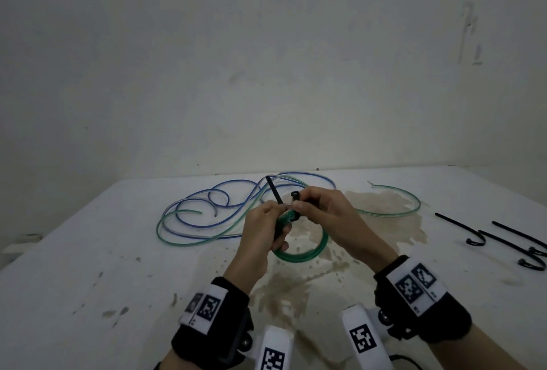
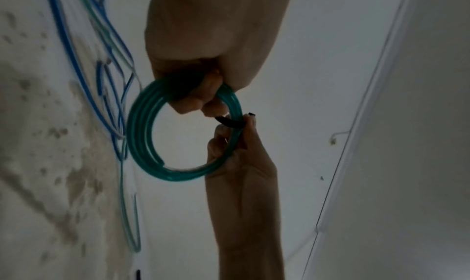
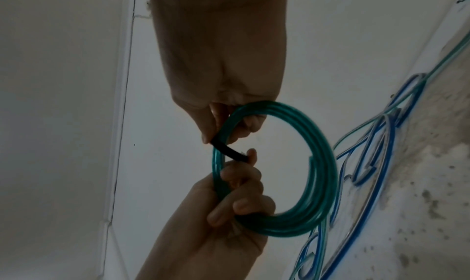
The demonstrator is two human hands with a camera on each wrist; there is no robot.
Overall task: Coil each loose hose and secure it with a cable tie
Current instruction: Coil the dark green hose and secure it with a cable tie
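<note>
A green hose wound into a small coil (image 1: 306, 254) is held above the white table (image 1: 88, 251). My left hand (image 1: 268, 221) grips the coil's near-left side, fingers curled round the strands; it comes up from below in the right wrist view (image 3: 241, 200). A black cable tie (image 1: 273, 192) wraps the coil (image 3: 323, 163) between my hands, its tail sticking up and away. My right hand (image 1: 307, 205) pinches the tie's head end (image 3: 229, 151). In the left wrist view the coil (image 2: 142, 133) hangs from my left hand (image 2: 203, 95), with the tie (image 2: 230, 122) at the right hand's fingertips.
Loose blue and green hoses (image 1: 207, 206) lie tangled on the table behind and left of my hands. One thin green hose (image 1: 399, 209) curves off to the right. Spare black cable ties (image 1: 503, 239) lie at the right edge. A brownish stain (image 1: 384, 221) marks the tabletop.
</note>
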